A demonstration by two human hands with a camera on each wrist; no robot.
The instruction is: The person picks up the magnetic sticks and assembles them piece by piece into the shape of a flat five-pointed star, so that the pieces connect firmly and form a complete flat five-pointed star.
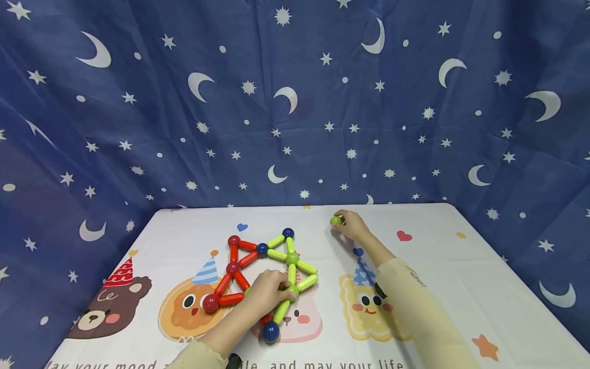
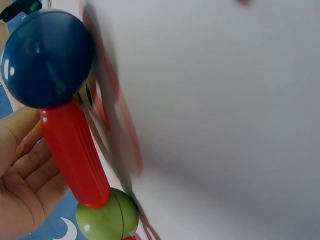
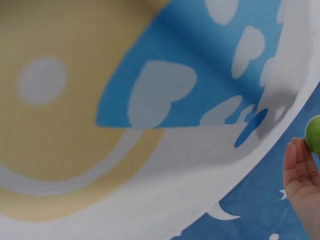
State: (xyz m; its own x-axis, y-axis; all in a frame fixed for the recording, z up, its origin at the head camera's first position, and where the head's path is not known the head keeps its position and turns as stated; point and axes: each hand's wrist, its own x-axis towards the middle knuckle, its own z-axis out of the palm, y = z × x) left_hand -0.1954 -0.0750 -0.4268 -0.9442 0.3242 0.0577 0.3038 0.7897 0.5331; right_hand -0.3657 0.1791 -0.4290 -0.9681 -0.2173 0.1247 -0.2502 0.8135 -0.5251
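A flat frame of magnetic balls and rods lies on the table, with red rods on its left side and light green rods on its right. My left hand reaches over it and pinches a green ball on the right side. In the left wrist view that hand's fingers show behind a red rod, which joins a blue ball to a green ball. Toward the back of the table, my right hand holds a loose green ball between thumb and fingers.
The white tablecloth carries printed cartoon figures, a red heart and lettering. Behind the table's far edge hangs a dark blue curtain with moons and stars. A blue ball marks the frame's near corner.
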